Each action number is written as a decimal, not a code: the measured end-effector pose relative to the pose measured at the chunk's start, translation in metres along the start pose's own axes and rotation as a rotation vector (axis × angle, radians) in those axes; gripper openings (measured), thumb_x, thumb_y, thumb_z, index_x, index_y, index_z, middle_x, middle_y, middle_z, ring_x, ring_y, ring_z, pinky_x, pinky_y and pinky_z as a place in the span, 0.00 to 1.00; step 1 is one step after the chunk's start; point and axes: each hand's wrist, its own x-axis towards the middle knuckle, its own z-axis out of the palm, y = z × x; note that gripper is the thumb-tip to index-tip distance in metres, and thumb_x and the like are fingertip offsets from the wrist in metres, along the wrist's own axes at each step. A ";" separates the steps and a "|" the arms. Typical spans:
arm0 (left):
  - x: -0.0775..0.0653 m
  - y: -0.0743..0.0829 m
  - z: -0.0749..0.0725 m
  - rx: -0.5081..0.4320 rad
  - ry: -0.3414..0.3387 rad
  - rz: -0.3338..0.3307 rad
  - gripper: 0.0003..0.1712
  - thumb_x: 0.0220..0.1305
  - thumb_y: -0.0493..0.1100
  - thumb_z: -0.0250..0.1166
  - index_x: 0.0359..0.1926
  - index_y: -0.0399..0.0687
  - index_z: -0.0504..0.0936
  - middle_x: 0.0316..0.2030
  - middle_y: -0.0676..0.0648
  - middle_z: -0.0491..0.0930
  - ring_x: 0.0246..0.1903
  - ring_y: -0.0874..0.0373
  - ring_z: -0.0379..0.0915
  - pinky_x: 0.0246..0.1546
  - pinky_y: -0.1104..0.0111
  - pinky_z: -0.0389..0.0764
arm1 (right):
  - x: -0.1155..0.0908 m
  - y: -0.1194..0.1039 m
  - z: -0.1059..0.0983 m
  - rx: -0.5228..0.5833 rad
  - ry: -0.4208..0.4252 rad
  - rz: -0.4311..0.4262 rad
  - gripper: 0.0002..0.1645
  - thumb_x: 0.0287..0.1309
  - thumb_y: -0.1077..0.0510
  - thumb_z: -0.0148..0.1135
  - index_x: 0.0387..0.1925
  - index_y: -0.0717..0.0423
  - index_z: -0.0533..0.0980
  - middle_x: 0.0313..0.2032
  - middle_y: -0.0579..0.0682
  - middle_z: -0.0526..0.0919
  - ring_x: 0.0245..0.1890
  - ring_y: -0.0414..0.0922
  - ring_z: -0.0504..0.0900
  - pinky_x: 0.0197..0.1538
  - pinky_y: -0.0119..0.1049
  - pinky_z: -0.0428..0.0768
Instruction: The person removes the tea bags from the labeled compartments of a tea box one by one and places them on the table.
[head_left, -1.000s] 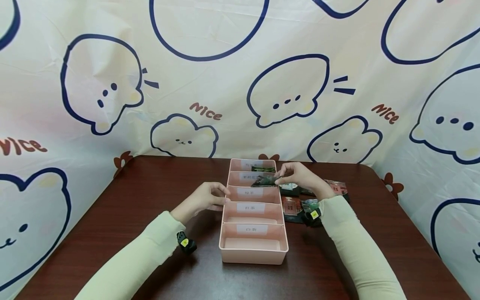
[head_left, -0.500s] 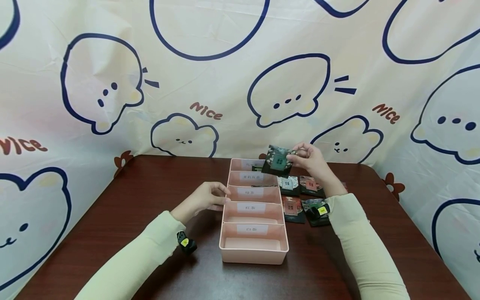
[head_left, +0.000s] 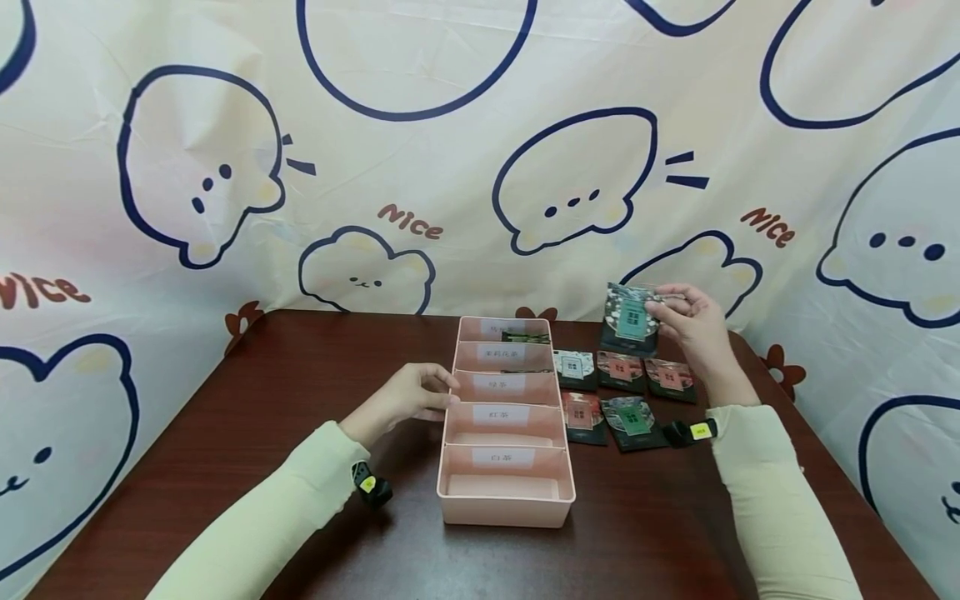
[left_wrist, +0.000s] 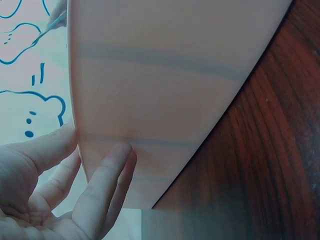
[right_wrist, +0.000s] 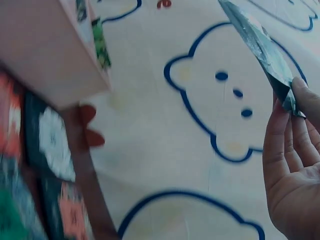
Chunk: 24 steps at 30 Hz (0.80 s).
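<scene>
My right hand point(head_left: 693, 321) pinches a green and black tea packet point(head_left: 632, 318) by its right edge, holding it above the table's back right. In the right wrist view the packet point(right_wrist: 262, 47) is seen nearly edge-on between thumb and fingers. A long pink divided box point(head_left: 506, 512) with labelled compartments stands mid-table. One green packet point(head_left: 525, 337) shows in its farthest compartment, and the top edge of another packet point(head_left: 527, 372) in the second. My left hand point(head_left: 408, 396) touches the box's left side, fingertips at the rim and on the outer wall point(left_wrist: 160, 110).
Right of the box lie a white-labelled packet point(head_left: 576, 368), a red one point(head_left: 620, 370), another red one point(head_left: 670, 379), a third red one point(head_left: 583, 417) and a green one point(head_left: 632, 421), all flat on the brown table point(head_left: 300, 517). A patterned cloth point(head_left: 465, 183) hangs behind.
My right hand has moved from over the second compartment up and rightward, carrying the green packet away from the box. A packet edge remains in that compartment. My left hand stays put.
</scene>
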 end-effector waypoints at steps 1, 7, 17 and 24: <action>0.000 0.000 0.000 -0.001 0.002 -0.001 0.15 0.60 0.33 0.67 0.47 0.32 0.77 0.41 0.38 0.75 0.33 0.55 0.81 0.43 0.54 0.85 | -0.002 0.002 -0.006 -0.007 0.009 0.008 0.11 0.58 0.62 0.66 0.43 0.49 0.77 0.33 0.38 0.87 0.33 0.35 0.82 0.34 0.26 0.83; 0.000 0.000 -0.001 -0.002 0.012 -0.001 0.16 0.59 0.33 0.68 0.47 0.31 0.77 0.40 0.39 0.75 0.33 0.56 0.80 0.42 0.55 0.85 | -0.015 0.017 -0.039 -0.112 0.061 0.073 0.13 0.57 0.58 0.68 0.43 0.50 0.77 0.30 0.36 0.87 0.29 0.32 0.82 0.31 0.24 0.82; -0.001 0.001 -0.001 -0.003 0.009 -0.004 0.16 0.60 0.32 0.67 0.47 0.31 0.77 0.40 0.38 0.75 0.33 0.54 0.81 0.44 0.52 0.84 | -0.035 0.046 -0.085 -0.410 0.024 0.238 0.16 0.58 0.47 0.67 0.46 0.45 0.74 0.31 0.28 0.84 0.30 0.31 0.79 0.34 0.28 0.83; 0.000 0.000 0.000 -0.018 -0.001 0.006 0.15 0.59 0.32 0.67 0.46 0.30 0.77 0.39 0.40 0.76 0.32 0.56 0.80 0.45 0.51 0.84 | -0.041 0.061 -0.104 -0.499 -0.009 0.375 0.23 0.58 0.46 0.67 0.49 0.52 0.73 0.29 0.28 0.83 0.30 0.32 0.80 0.35 0.31 0.83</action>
